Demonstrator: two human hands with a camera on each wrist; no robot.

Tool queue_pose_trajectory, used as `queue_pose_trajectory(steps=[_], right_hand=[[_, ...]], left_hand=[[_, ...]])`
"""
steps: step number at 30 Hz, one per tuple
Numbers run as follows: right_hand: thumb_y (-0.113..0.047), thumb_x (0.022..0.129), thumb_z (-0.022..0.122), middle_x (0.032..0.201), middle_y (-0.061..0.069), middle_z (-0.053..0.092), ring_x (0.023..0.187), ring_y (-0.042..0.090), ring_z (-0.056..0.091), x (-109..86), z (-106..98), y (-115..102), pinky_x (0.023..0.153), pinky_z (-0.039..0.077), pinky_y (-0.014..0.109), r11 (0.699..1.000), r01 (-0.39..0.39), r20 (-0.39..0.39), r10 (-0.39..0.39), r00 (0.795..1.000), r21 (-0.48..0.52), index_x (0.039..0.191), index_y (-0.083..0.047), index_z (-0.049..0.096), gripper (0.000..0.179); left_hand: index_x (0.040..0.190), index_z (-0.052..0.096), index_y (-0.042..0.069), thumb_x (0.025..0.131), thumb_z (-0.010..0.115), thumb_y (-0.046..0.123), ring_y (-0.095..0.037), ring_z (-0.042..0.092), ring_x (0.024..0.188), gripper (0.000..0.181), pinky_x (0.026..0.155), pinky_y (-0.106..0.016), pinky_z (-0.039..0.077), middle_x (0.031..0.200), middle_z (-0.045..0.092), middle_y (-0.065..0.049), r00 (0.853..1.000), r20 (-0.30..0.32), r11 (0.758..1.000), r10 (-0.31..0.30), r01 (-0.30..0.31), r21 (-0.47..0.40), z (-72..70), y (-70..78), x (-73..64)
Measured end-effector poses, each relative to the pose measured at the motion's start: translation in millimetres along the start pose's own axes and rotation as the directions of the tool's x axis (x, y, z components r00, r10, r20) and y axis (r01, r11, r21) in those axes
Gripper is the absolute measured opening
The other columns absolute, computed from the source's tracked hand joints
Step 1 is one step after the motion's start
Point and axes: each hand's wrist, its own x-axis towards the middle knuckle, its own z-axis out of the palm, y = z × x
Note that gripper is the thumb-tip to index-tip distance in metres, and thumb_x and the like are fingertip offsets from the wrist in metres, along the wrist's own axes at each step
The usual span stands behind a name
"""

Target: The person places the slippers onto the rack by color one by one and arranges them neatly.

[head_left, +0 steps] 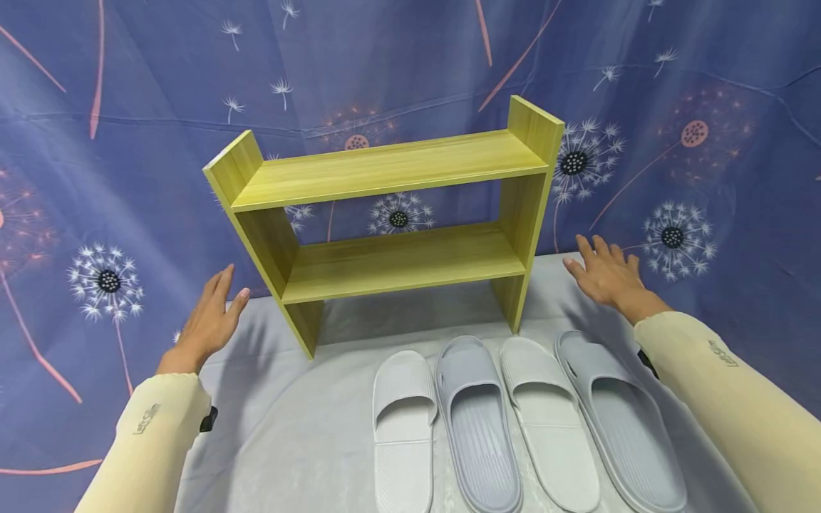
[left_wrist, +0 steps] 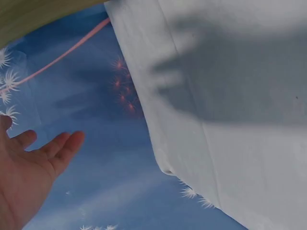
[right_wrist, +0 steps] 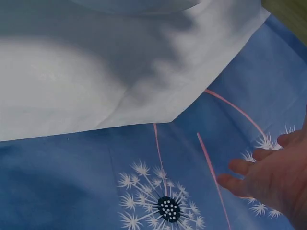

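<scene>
A yellow-green wooden shelf rack (head_left: 410, 260) with two boards stands at the back of the white-covered surface, its left side nearer to me than its right. My left hand (head_left: 208, 320) hovers to the left of the rack, fingers extended and holding nothing. On the other side, my right hand (head_left: 606, 274) is held apart from the rack with its fingers spread. In the left wrist view the left hand (left_wrist: 29, 177) shows an empty palm; the right hand (right_wrist: 268, 172) looks likewise empty in the right wrist view.
In front of the rack lie two white slippers (head_left: 404, 463) (head_left: 558, 456) alternating with two grey slippers (head_left: 484, 442) (head_left: 635, 434), side by side in a row. A blue curtain (head_left: 410, 64) with dandelion prints hangs behind. White cloth (head_left: 288, 427) covers the surface.
</scene>
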Motion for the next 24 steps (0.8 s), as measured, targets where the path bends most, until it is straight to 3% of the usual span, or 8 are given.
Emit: queue_pose_trajectory(steps=[4, 5, 7, 10, 12, 15, 20, 24], right_hand=[[-0.063, 0.098, 0.010, 0.151, 0.036, 0.000, 0.130, 0.065, 0.004, -4.4, 1, -2, 0.099, 0.006, 0.081, 1.000, -0.003, -0.009, 0.003, 1.000, 0.004, 0.153, -0.005, -0.004, 0.082], [-0.063, 0.097, 0.009, 0.151, 0.036, 0.000, 0.130, 0.065, 0.004, -5.5, 1, -3, 0.099, 0.007, 0.081, 1.000, -0.006, -0.013, 0.006, 1.000, 0.009, 0.153, -0.005, -0.005, 0.082], [-0.063, 0.097, 0.009, 0.151, 0.036, 0.002, 0.129, 0.065, 0.006, -7.6, 1, -5, 0.098, 0.009, 0.081, 1.000, -0.009, -0.027, 0.009, 1.000, 0.017, 0.153, -0.005, -0.005, 0.082], [-0.063, 0.097, 0.010, 0.151, 0.035, 0.006, 0.128, 0.065, 0.010, -10.2, 1, -8, 0.097, 0.013, 0.080, 1.000, -0.010, -0.057, 0.012, 0.998, 0.026, 0.154, -0.005, -0.002, 0.082], [-0.064, 0.097, 0.011, 0.150, 0.035, 0.008, 0.128, 0.064, 0.012, -11.9, 0, -11, 0.097, 0.015, 0.079, 1.000, -0.010, -0.075, 0.012, 0.997, 0.029, 0.154, -0.004, 0.000, 0.083], [-0.063, 0.097, 0.012, 0.150, 0.036, 0.009, 0.127, 0.064, 0.014, -14.8, -2, -15, 0.096, 0.017, 0.079, 0.999, -0.009, -0.091, 0.012, 0.996, 0.032, 0.154, -0.004, 0.001, 0.082], [-0.062, 0.098, 0.013, 0.149, 0.036, 0.012, 0.127, 0.063, 0.017, -19.1, -4, -21, 0.094, 0.019, 0.079, 0.998, -0.023, -0.137, 0.032, 0.990, 0.067, 0.154, -0.004, 0.002, 0.081], [-0.060, 0.099, 0.015, 0.147, 0.037, 0.016, 0.125, 0.063, 0.021, -23.8, -6, -25, 0.091, 0.024, 0.079, 0.993, -0.033, -0.193, 0.055, 0.980, 0.114, 0.153, -0.003, 0.006, 0.079]], left_hand=[[0.155, -0.004, 0.025, 0.104, 0.025, 0.047, -0.054, 0.020, 0.135, 0.063, 0.101, -0.075, 0.020, 0.157, 0.007, -0.025, 0.999, -0.040, 0.999, 0.018, -0.020, -0.043, 1.6, 5.9, -2.4], [0.155, -0.003, 0.025, 0.104, 0.025, 0.046, -0.054, 0.030, 0.131, 0.062, 0.101, -0.074, 0.024, 0.156, 0.010, -0.026, 0.998, -0.052, 0.998, 0.025, -0.027, -0.054, 2.2, 7.6, -3.0], [0.155, -0.002, 0.024, 0.105, 0.026, 0.043, -0.052, 0.049, 0.115, 0.060, 0.097, -0.070, 0.033, 0.153, 0.018, -0.028, 0.996, -0.078, 0.996, 0.046, -0.052, -0.073, 4.3, 11.2, -4.0], [0.156, 0.001, 0.026, 0.105, 0.027, 0.041, -0.045, 0.063, 0.092, 0.059, 0.082, -0.058, 0.051, 0.147, 0.030, -0.027, 0.992, -0.111, 0.992, 0.067, -0.078, -0.101, 7.3, 18.2, -5.3], [0.156, 0.002, 0.027, 0.105, 0.028, 0.041, -0.040, 0.065, 0.083, 0.058, 0.066, -0.047, 0.058, 0.143, 0.037, -0.026, 0.988, -0.130, 0.986, 0.082, -0.100, -0.132, 9.0, 23.1, -5.7], [0.156, 0.005, 0.026, 0.105, 0.030, 0.038, -0.034, 0.066, 0.078, 0.058, 0.049, -0.033, 0.058, 0.135, 0.046, -0.024, 0.982, -0.160, 0.976, 0.099, -0.127, -0.175, 11.6, 29.6, -7.4], [0.156, 0.003, 0.025, 0.106, 0.030, 0.033, -0.009, 0.063, 0.063, 0.057, 0.044, -0.028, 0.056, 0.128, 0.049, -0.023, 0.978, -0.178, 0.965, 0.112, -0.149, -0.215, 16.8, 36.1, -12.6], [0.155, -0.001, 0.028, 0.107, 0.028, 0.030, -0.001, 0.061, 0.064, 0.056, 0.044, -0.029, 0.056, 0.132, 0.049, -0.024, 0.978, -0.171, 0.956, 0.117, -0.158, -0.246, 21.7, 42.6, -16.2]])
